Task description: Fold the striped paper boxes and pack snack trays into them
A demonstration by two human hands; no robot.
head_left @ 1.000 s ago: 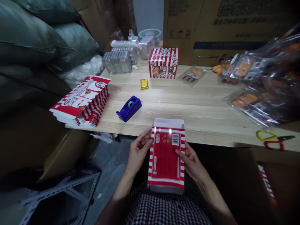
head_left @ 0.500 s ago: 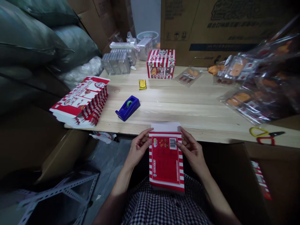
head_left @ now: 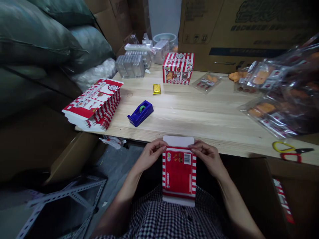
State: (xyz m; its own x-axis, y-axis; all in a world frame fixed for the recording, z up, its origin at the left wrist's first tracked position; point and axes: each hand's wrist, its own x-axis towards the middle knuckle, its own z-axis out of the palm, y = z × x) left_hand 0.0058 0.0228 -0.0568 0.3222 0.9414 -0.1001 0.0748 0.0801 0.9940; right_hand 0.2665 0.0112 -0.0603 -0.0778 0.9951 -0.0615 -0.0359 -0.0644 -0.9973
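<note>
A red and white striped carton (head_left: 178, 172) is held upright over my lap, its barcode panel facing me and a white flap standing up at its top edge. My left hand (head_left: 154, 153) pinches the carton's upper left corner between thumb and fingers. On the opposite upper corner, my right hand (head_left: 207, 156) grips in the same way. Another white flap shows at the carton's bottom edge. Beyond it on the wooden table (head_left: 179, 116) lie a blue tape dispenser (head_left: 141, 113) and a small gold packet (head_left: 157, 89).
A stack of flat cartons (head_left: 93, 103) sits at the table's left. Behind stand a made-up box (head_left: 177, 69) and clear plastic cases (head_left: 131, 66). Bagged toy food pieces (head_left: 269, 106) pile up on the right, near scissors (head_left: 291, 151). A large cardboard box (head_left: 199, 43) rises behind.
Both hands have moved closer to the carton's top corners. The bottom white flap now shows more. The whole view has shifted slightly, with table things appearing further right.
</note>
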